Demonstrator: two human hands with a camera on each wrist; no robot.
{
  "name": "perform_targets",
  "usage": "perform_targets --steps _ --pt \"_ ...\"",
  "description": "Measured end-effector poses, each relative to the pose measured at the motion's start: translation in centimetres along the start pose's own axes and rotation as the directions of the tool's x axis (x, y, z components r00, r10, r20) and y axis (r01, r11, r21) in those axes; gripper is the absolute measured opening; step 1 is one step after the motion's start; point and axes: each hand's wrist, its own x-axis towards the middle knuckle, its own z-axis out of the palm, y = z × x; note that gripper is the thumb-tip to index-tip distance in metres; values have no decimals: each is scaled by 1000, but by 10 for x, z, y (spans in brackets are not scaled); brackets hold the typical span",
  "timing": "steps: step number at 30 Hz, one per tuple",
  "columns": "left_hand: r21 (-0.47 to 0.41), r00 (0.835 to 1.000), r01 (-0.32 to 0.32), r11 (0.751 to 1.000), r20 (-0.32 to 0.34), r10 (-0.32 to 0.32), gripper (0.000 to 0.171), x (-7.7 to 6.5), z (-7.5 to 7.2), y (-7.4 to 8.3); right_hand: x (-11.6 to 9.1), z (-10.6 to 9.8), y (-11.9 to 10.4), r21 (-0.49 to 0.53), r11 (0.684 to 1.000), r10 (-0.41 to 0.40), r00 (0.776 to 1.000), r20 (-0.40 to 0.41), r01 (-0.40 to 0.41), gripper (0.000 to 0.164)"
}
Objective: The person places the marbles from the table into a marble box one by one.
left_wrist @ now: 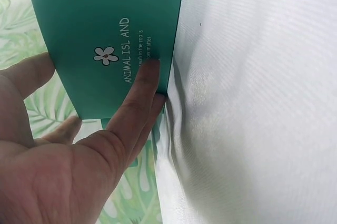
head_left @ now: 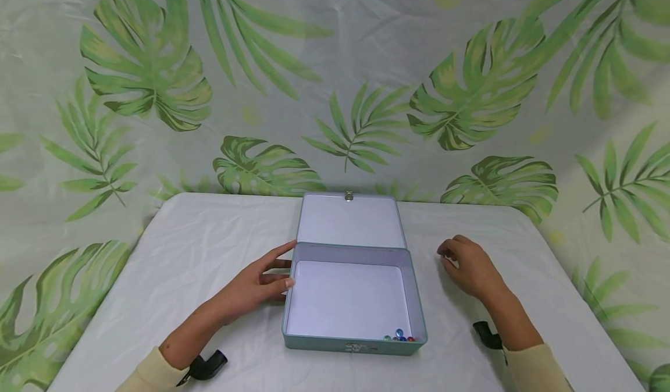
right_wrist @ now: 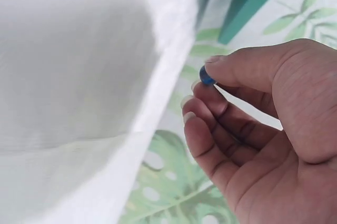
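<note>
A green tin box stands on the table with its hinged lid laid back behind it. Several glass marbles, blue, red and pale green, lie in its near right corner. My left hand rests on the box's left side. In the left wrist view its fingers extend along the printed green wall, and the thumb touches the rim. To the right of the box, above the cloth, my right hand pinches a blue marble between thumb and forefinger, the other fingers curled below.
A white cloth covers the table. Behind it hangs a leaf-patterned curtain. Black straps with small wrist devices sit on both wrists, the left device close over the cloth. A latch is on the box's front.
</note>
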Motion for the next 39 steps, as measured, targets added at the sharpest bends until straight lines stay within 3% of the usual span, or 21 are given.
perform_targets --steps 24,39 --pt "6 1000 0 1000 -3 1 80 -1 0 -3 -11 -26 -67 2 990 -142 988 -67 142 21" --pt "16 1000 -2 1000 -2 2 78 0 0 -2 -18 -22 -96 16 967 -253 964 -81 255 27"
